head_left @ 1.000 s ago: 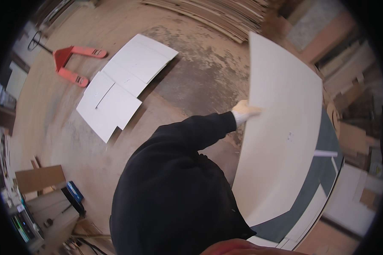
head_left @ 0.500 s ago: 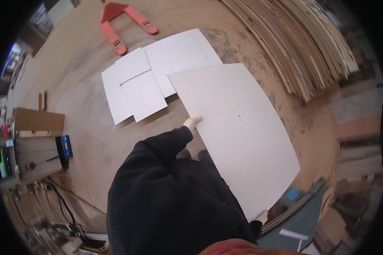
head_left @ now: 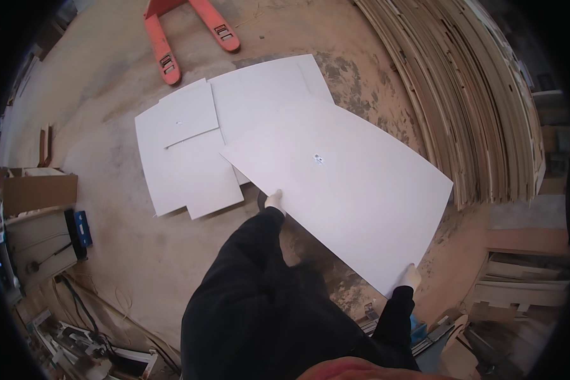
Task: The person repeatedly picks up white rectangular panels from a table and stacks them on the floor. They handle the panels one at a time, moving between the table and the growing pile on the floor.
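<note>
Between my two hands I hold a large white panel [head_left: 354, 183] with a small printed label near its middle. My left hand [head_left: 275, 201] grips its near long edge, thumb on top and the other fingers hidden beneath. At the near right corner my right hand [head_left: 410, 277] is closed on the panel's short edge. The panel's far left part overlaps a stack of white panels [head_left: 177, 164] lying on the floor; whether it touches them I cannot tell. A smaller white panel lies on top of that stack.
Beyond the stack are the forks of a red pallet jack [head_left: 161, 50]. Long wooden boards [head_left: 468, 107] are piled at the right. A cardboard box [head_left: 41, 193] stands at the left by a workbench, with cables and scrap [head_left: 95, 342] below it. Dust marks the floor.
The held panel has swung, its right end moving away from me and its left end reaching farther over the stack. My right hand has moved forward; both hands keep hold.
</note>
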Demonstrator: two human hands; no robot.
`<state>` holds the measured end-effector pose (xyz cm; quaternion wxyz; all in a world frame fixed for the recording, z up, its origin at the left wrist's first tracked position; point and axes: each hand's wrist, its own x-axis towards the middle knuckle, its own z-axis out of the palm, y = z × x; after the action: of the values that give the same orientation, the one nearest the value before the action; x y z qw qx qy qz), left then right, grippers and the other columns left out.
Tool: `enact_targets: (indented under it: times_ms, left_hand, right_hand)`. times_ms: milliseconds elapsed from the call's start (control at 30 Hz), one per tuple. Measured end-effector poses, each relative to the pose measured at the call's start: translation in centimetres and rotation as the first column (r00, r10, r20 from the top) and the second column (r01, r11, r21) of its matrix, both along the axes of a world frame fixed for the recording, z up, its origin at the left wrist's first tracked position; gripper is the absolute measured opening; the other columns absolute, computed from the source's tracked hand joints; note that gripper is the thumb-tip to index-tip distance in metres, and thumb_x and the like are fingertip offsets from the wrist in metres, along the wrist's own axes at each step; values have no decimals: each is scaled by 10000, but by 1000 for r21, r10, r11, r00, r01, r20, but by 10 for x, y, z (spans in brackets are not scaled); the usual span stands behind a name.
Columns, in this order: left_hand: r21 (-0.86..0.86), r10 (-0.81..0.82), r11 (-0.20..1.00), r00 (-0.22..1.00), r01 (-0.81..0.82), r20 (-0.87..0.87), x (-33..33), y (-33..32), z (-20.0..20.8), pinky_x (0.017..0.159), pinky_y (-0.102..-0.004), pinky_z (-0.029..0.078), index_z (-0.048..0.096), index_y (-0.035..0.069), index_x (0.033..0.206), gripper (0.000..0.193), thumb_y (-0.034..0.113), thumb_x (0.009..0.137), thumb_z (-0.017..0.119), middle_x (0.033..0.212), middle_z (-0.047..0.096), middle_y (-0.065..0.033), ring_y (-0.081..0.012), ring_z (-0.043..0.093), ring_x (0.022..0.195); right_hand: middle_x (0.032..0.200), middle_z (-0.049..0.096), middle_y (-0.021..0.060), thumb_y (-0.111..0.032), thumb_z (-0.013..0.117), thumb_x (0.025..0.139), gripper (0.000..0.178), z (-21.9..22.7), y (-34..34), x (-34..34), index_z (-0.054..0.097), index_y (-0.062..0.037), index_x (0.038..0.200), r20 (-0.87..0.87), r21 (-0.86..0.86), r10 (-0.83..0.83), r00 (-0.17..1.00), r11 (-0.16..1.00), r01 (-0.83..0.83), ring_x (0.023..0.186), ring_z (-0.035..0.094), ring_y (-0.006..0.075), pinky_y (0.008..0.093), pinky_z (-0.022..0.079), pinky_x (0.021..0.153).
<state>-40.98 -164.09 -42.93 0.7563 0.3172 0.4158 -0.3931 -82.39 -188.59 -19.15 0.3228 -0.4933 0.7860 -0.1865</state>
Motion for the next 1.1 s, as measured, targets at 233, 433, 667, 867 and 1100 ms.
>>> enact_targets:
  times_ms: [233, 433, 667, 867, 1100]
  left_hand:
    - [-157, 4, 987, 994, -22, -112, 14, -80, -21, 1053, -494, 453, 467, 15, 1347, 347, 96, 1010, 465, 1324, 563, -181, -363, 552, 1200]
    - [-192, -133, 976, 984, 108, -122, -46, -98, 52, 1048, -447, 455, 485, 35, 1348, 385, 172, 997, 564, 1326, 580, -132, -298, 570, 1202]
    - [-248, -212, 952, 972, 182, -101, -52, -57, 70, 1073, -488, 427, 408, 6, 1424, 506, 279, 1019, 543, 1404, 517, -186, -357, 514, 1272]
    - [-38, -290, 957, 942, 288, -167, -26, -21, 55, 1037, -478, 469, 464, -1, 1377, 472, 261, 1003, 581, 1338, 569, -173, -325, 570, 1210]
    - [458, -332, 830, 942, 320, -56, -79, 9, 64, 827, -401, 557, 602, -99, 1181, 491, 338, 960, 613, 1073, 697, -195, -305, 696, 918]
  right_hand:
    - [1005, 681, 203, -245, 565, 925, 417, -29, -38, 183, 611, 134, 1094, -92, 13, 39, 995, 999, -38, 897, 653, 302, 408, 497, 789]
    - [1103, 647, 206, -164, 527, 952, 381, -73, -8, 231, 544, 122, 1203, 190, 119, 45, 981, 990, -69, 968, 644, 312, 412, 499, 838]
    - [1317, 548, 170, -116, 497, 976, 375, -84, -17, 246, 488, 59, 1307, 633, 365, -70, 771, 905, -218, 1221, 517, 288, 414, 412, 1049]
    - [1354, 540, 162, -332, 499, 992, 496, -128, -242, 290, 462, 10, 1349, 891, 366, -214, 399, 860, -356, 1232, 529, 337, 483, 422, 1062]
    - [1282, 586, 100, -82, 589, 946, 416, -171, -273, 275, 502, -25, 1350, 827, 335, -45, 561, 840, -426, 1185, 549, 269, 449, 438, 1059]
